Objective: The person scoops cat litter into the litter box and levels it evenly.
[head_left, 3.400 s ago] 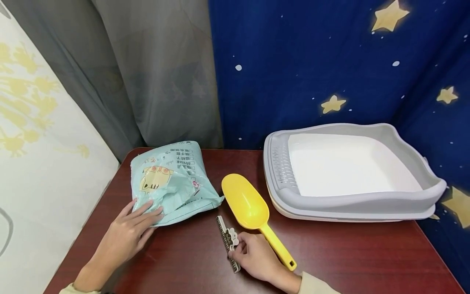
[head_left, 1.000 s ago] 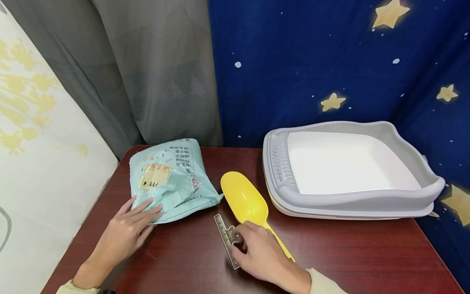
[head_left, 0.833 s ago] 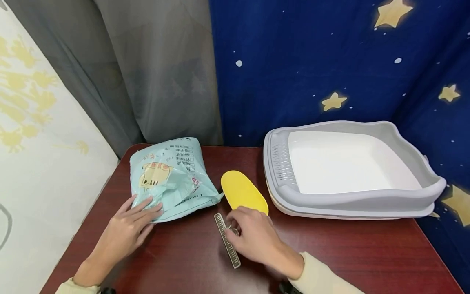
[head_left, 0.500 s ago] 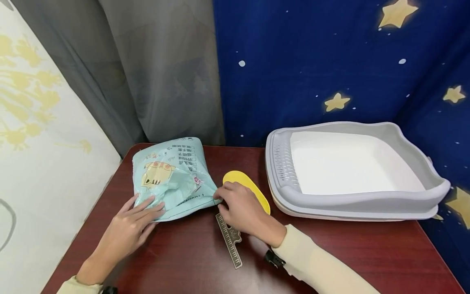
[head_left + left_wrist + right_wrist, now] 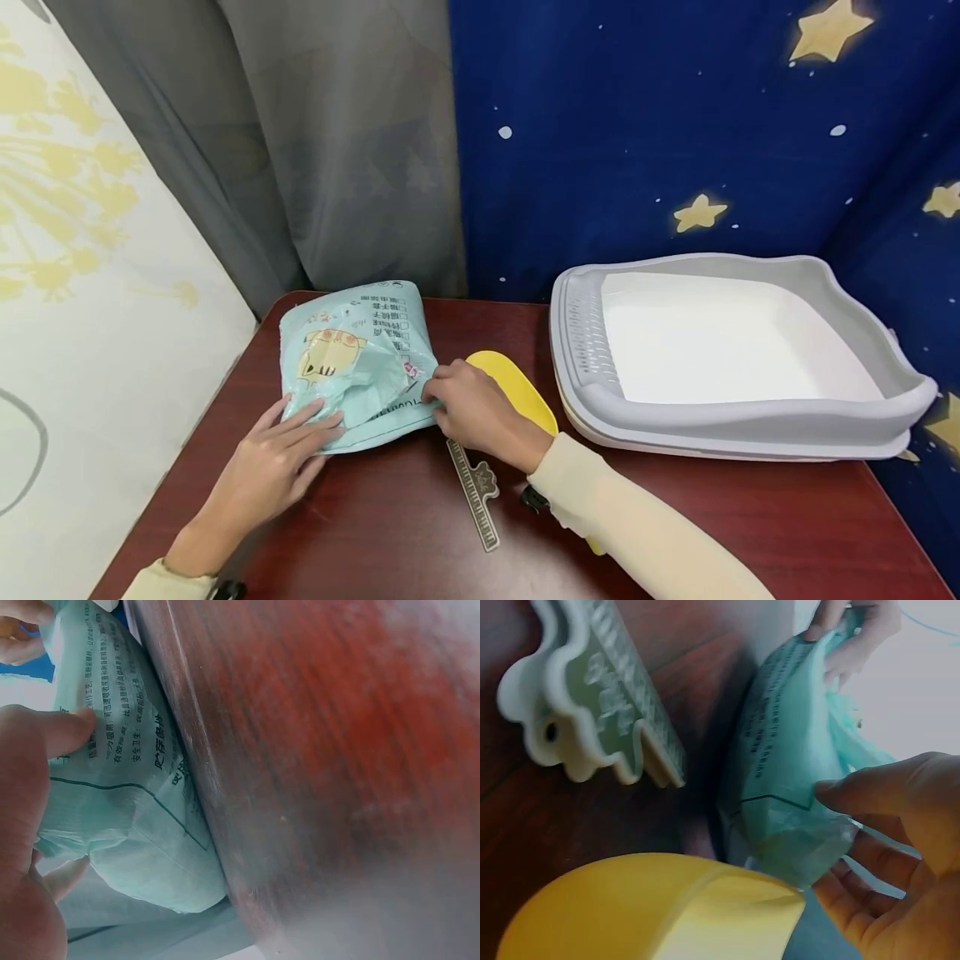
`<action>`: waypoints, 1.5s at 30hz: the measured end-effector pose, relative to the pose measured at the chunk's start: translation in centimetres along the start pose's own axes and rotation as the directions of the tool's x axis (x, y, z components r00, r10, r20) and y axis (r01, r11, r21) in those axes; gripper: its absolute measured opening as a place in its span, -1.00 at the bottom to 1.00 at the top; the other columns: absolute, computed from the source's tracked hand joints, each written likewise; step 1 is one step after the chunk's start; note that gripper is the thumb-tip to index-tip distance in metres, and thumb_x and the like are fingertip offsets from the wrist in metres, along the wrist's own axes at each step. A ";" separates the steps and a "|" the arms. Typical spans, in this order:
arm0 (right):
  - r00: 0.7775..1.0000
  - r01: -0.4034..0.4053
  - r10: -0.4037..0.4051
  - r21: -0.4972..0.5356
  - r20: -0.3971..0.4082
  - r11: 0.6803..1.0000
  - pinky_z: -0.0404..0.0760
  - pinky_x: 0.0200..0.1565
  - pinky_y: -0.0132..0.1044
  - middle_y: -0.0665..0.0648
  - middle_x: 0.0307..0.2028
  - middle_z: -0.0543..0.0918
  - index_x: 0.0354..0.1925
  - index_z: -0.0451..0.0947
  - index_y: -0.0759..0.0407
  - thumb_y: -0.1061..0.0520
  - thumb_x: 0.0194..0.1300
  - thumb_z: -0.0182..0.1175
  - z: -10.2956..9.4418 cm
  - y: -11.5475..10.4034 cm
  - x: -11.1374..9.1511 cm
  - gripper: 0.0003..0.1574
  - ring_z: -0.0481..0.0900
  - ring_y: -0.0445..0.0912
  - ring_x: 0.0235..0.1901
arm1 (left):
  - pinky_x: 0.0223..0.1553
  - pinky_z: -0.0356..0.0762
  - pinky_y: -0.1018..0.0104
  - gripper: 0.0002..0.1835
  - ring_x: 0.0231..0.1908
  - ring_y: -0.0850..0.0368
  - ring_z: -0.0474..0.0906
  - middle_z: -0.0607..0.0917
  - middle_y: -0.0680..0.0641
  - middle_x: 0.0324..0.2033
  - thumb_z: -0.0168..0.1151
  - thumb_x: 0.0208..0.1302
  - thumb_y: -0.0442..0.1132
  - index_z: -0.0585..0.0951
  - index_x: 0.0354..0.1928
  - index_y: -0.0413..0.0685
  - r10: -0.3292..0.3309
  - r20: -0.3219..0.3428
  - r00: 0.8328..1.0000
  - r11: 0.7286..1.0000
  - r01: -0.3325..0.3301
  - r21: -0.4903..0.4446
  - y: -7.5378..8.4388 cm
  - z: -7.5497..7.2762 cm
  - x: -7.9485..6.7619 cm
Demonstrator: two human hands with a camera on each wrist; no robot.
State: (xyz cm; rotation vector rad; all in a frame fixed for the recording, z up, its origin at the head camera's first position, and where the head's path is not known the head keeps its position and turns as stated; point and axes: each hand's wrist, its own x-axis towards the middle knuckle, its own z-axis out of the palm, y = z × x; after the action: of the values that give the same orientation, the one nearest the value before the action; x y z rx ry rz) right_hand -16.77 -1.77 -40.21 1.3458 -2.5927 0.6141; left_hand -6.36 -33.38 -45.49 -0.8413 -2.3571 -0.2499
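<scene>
A pale blue cat litter bag [image 5: 390, 333] with a cartoon cat print lies at the left of the table, its near edge folded. My left hand [image 5: 277, 458] grips that edge at the left, fingers spread on top and thumb against the front face in the left wrist view. At the bag's right corner my right hand [image 5: 472, 408] pinches the plastic, thumb [image 5: 870, 787] in front and fingers behind. Just below this hand lies a clip [image 5: 476, 496] with a piano-key pattern. A yellow scoop [image 5: 517, 387] lies beyond, its handle mostly hidden under my right forearm.
A grey and white litter box [image 5: 750, 417] stands at the right of the dark red table [image 5: 390, 533]. Grey and blue star-printed curtains [image 5: 637, 125] hang along the back edge. A white wall [image 5: 112, 375] borders the left.
My right hand has let go of the clip, passed over the scoop and reached the bag's right corner, which it now pinches. The left hand has kept its grip. The view has shifted slightly.
</scene>
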 end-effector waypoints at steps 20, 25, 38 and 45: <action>0.991 0.078 -0.074 0.034 -0.108 0.996 0.58 -0.28 -0.23 -0.15 -0.41 0.68 -0.43 0.74 -0.02 0.38 0.24 0.46 -0.1 1.0 -0.6 -0.71 0.59 -0.13 -0.35 | 0.21 0.38 -0.53 -0.31 -0.01 -0.23 0.71 0.82 -0.16 -0.04 0.00 0.67 0.31 0.82 -0.03 -0.17 -0.050 -0.020 0.999 0.992 0.052 0.114 1.6 0.0 2.9; 0.990 0.083 -0.078 0.043 -0.116 0.996 0.59 -0.27 -0.23 -0.16 -0.40 0.70 -0.42 0.75 -0.02 0.37 0.23 0.48 -0.1 1.0 -0.7 -0.72 0.60 -0.14 -0.35 | 0.15 0.38 -0.63 -0.62 -0.02 -0.29 0.65 0.79 -0.15 -0.07 0.30 0.45 0.03 0.82 -0.10 -0.17 0.000 -0.012 1.000 0.990 0.002 0.138 2.1 0.5 4.3; 0.989 0.132 -0.128 0.044 -0.080 0.990 0.67 -0.25 -0.22 -0.14 -0.36 0.75 -0.37 0.80 -0.04 0.30 0.29 0.51 -0.1 0.6 -1.1 -0.77 0.68 -0.13 -0.29 | 0.00 0.60 -0.17 -0.56 -0.04 -0.16 0.65 0.76 -0.13 -0.04 0.57 0.17 -0.24 0.76 0.10 -0.20 0.050 0.117 0.992 0.999 -0.050 -0.007 4.3 1.8 6.0; 0.991 0.132 -0.131 0.063 -0.016 0.989 0.64 -0.26 -0.22 -0.15 -0.38 0.69 -0.37 0.76 -0.06 0.28 0.30 0.52 -0.2 0.7 -1.5 -0.77 0.65 -0.16 -0.32 | -0.07 0.59 -0.09 -0.71 -0.15 -0.10 0.59 0.65 -0.06 -0.20 0.62 0.13 -0.28 0.71 -0.14 -0.07 0.067 0.124 0.990 0.998 -0.068 0.004 4.9 2.3 5.8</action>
State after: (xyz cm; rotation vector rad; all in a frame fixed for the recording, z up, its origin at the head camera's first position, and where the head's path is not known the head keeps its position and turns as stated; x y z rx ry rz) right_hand -16.49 -0.22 -40.73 1.5140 -2.4701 0.6865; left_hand -7.94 -25.83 -43.93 -0.9555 -2.4373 -0.1637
